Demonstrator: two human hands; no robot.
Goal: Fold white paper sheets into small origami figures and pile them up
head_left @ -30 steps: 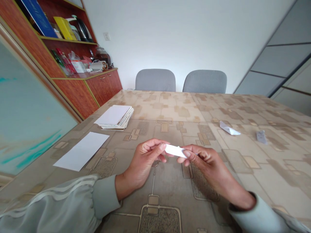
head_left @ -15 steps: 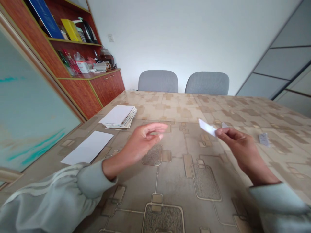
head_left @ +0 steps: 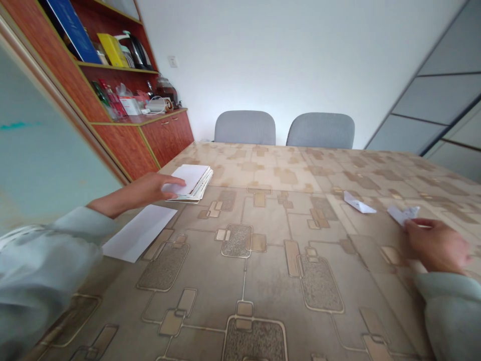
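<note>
The left hand (head_left: 145,190), nearly flat and open, is laid on a stack of white paper sheets (head_left: 190,180), while a folded white paper piece (head_left: 403,214) is touched at far right by the curled right hand (head_left: 436,245), its grip being unclear.

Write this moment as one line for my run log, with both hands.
left hand: on stack of white paper | right hand: at folded white paper | loose white sheet: on table cover
</note>
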